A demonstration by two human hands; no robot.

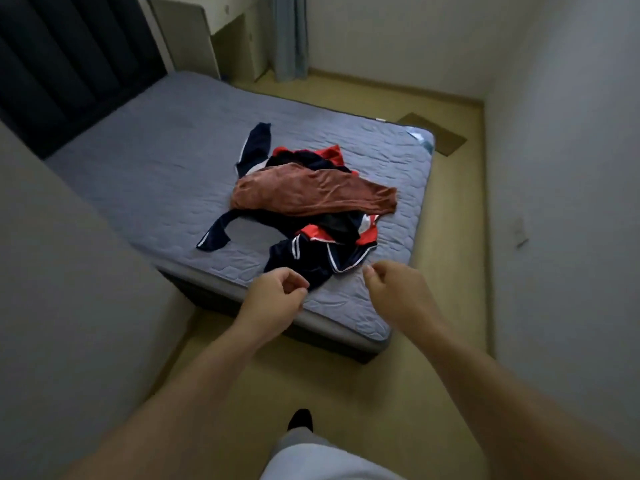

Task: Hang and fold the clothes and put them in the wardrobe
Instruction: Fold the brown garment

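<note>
Heap of clothes (311, 209), unfolded, lying on the near half of the mattress (156, 168), towards its foot end. Uppermost: a rust-brown garment (311, 194) of soft, finely creased fabric, spread as a long oval across the heap. Beneath it: smooth, slightly glossy navy sportswear (304, 261) with thin white piping and red panels (367, 232); one narrow navy limb (254, 147) trails towards the headboard, another (214, 237) curls out to the left.

Mattress cover: grey, quilted in wavy stitched cells, corners rounded.

Left hand (277, 299) and right hand (394, 292): both stretched out over the near edge of the mattress, just short of the navy hem, fingers loosely curled, nothing held. Whether either touches the cloth cannot be told.

Surroundings: dark padded headboard (69, 64) with vertical channels; pale bedside cabinet (239, 46); grey-blue curtain (291, 36); yellowish smooth floor (346, 393) bearing a flat brown cardboard sheet (436, 133); a foot in a dark sock (300, 420) below.
</note>
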